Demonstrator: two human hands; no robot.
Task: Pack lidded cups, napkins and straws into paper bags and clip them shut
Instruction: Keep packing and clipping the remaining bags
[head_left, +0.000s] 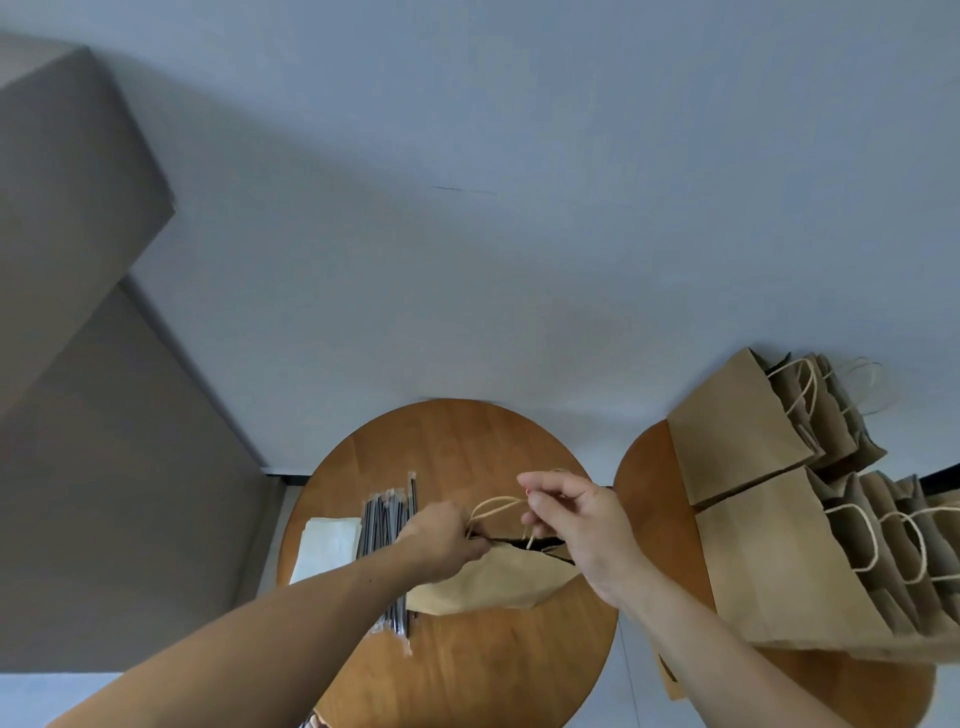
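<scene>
Brown paper bag (498, 582) lies on the round wooden table (457, 441), mouth facing away. The left hand (441, 540) pinches its near-left rim; the right hand (576, 514) pinches a handle loop (493, 505) above the opening. Straws (387, 525) lie just left.

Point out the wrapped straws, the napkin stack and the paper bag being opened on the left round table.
wrapped straws (383, 519): head view, upper part of the bundle.
napkin stack (328, 546): head view, middle of the top sheet.
paper bag (498, 579): head view, its flat brown side below the mouth.
</scene>
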